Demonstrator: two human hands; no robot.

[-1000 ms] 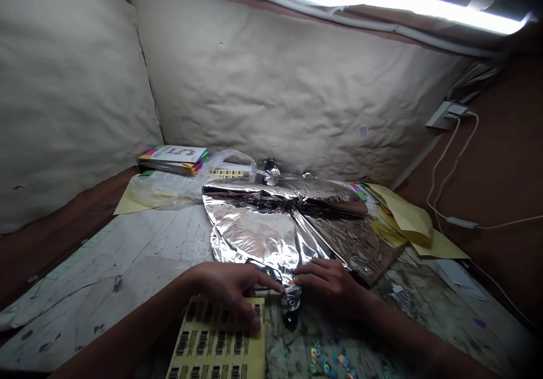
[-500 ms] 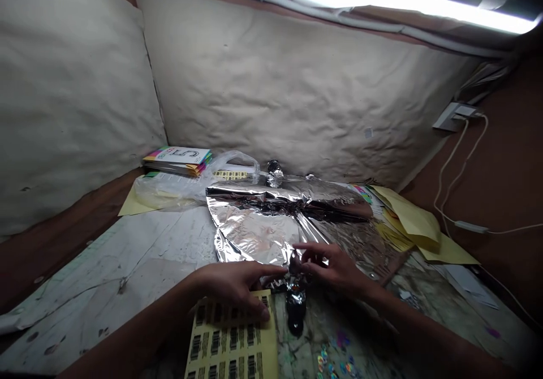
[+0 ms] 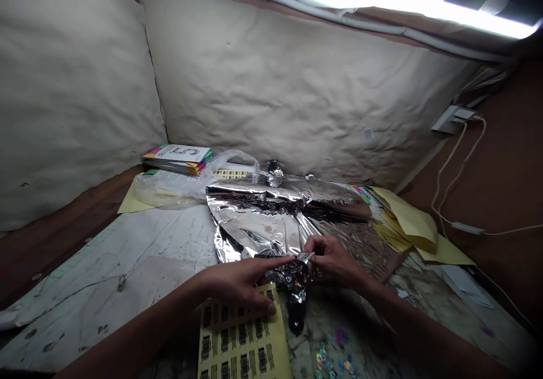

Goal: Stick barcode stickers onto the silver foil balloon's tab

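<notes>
While right fingers [image 3: 324, 249] pinch foil [image 3: 292, 277], left fingers [image 3: 267, 308] press a barcode sheet [image 3: 241, 339].

The right hand [image 3: 335, 260] pinches a small silver tab [image 3: 306, 256] at the gathered, dark-streaked neck of a crumpled silver foil balloon [image 3: 258, 220], which lies across the middle of the table. The left hand [image 3: 240, 283] lies flat just beside it, fingers extended over the foil, fingertips resting on a yellow sheet of barcode labels [image 3: 241, 334] at the bottom of the frame. Iridescent sequins [image 3: 335, 356] lie at bottom right. A clear plastic bag [image 3: 186, 186] and colourful packets [image 3: 178, 158] sit at the far left of the foil, with yellow paper [image 3: 407, 220] to its right.
</notes>
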